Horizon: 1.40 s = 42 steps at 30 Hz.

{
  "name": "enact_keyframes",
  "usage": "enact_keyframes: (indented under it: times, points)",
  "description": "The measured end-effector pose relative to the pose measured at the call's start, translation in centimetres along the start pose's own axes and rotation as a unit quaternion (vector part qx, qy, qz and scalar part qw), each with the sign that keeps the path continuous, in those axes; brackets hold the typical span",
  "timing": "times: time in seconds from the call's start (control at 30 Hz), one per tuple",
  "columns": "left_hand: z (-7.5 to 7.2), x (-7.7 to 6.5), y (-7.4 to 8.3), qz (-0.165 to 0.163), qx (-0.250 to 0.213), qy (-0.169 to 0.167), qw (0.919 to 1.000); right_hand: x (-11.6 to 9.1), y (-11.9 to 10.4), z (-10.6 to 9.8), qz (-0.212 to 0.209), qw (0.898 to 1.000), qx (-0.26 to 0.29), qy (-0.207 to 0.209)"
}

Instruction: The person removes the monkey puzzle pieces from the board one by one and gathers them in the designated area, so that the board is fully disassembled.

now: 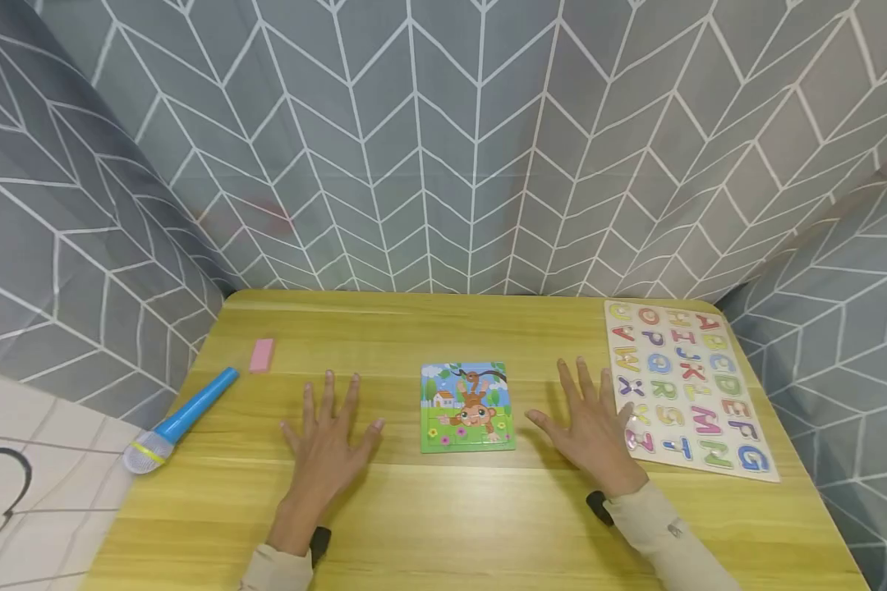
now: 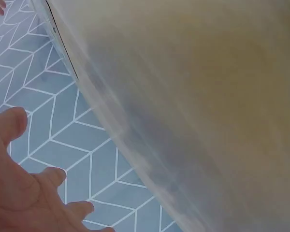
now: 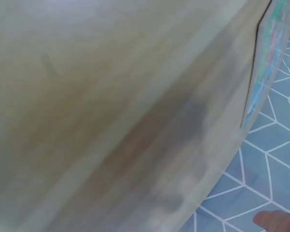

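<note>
My left hand (image 1: pixel 328 450) is over the left part of the wooden table (image 1: pixel 443 525), palm down with fingers spread and nothing held. To the right, my right hand (image 1: pixel 590 431) is spread the same way, its fingers pointing away from me. Between them lies a square monkey puzzle (image 1: pixel 467 408) with a green border, its picture pieced together. The right thumb is nearest to the puzzle's right edge. The little finger of that hand overlaps the left edge of an alphabet board (image 1: pixel 691 390) in the head view. In the left wrist view, the left fingers (image 2: pixel 53 176) show straight and apart.
A blue toy microphone (image 1: pixel 195 406) lies at the table's left edge, with a small pink block (image 1: pixel 262 355) beyond it. Grey curtains (image 1: pixel 443 148) with a white chevron pattern hang behind the table and at both sides. White tiled flooring or cloth (image 1: pixel 44 476) shows at lower left.
</note>
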<state>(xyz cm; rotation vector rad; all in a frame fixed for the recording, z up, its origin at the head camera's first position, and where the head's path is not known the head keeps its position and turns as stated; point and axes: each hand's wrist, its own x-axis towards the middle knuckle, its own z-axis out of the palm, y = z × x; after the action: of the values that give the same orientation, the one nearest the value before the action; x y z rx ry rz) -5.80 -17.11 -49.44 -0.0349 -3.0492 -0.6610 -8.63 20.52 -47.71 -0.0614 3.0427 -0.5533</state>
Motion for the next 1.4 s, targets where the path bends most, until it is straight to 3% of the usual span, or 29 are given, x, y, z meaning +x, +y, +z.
enact_keyframes:
  times: [0.07, 0.17, 0.3, 0.53, 0.7, 0.87, 1.13, 1.4]
  points:
    - [0.0, -0.1, 0.3, 0.004, -0.015, -0.009, 0.9998, 0.2, -0.2, 0.0, -0.005, 1.0, 0.004, -0.006]
    - [0.3, -0.5, 1.6, 0.021, -0.056, -0.048, 0.9971, 0.8, -0.9, 0.1, -0.018, 1.0, 0.022, -0.013]
    - [1.0, -0.9, 4.4, 0.06, -0.11, -0.115, 0.9855, 2.3, -3.2, 0.7, -0.054, 0.996, 0.074, -0.02]
    - [2.4, -0.9, 7.3, 0.104, -0.079, -0.148, 0.9803, 5.5, -8.5, 2.7, -0.136, 0.979, 0.122, -0.093]
    - [2.8, -1.1, 7.6, 0.114, -0.049, -0.155, 0.9801, 7.5, -10.8, 3.7, -0.134, 0.976, 0.105, -0.138]
    - [3.0, -1.3, 7.6, 0.12, -0.036, -0.154, 0.9801, 8.6, -11.8, 4.1, -0.112, 0.978, 0.083, -0.153]
    - [2.8, -1.5, 7.6, 0.122, -0.016, -0.148, 0.9813, 9.3, -12.4, 4.7, -0.111, 0.968, 0.127, -0.184]
    - [2.6, -1.5, 7.7, 0.118, -0.02, -0.154, 0.9807, 9.9, -12.6, 4.9, -0.095, 0.964, 0.137, -0.207]
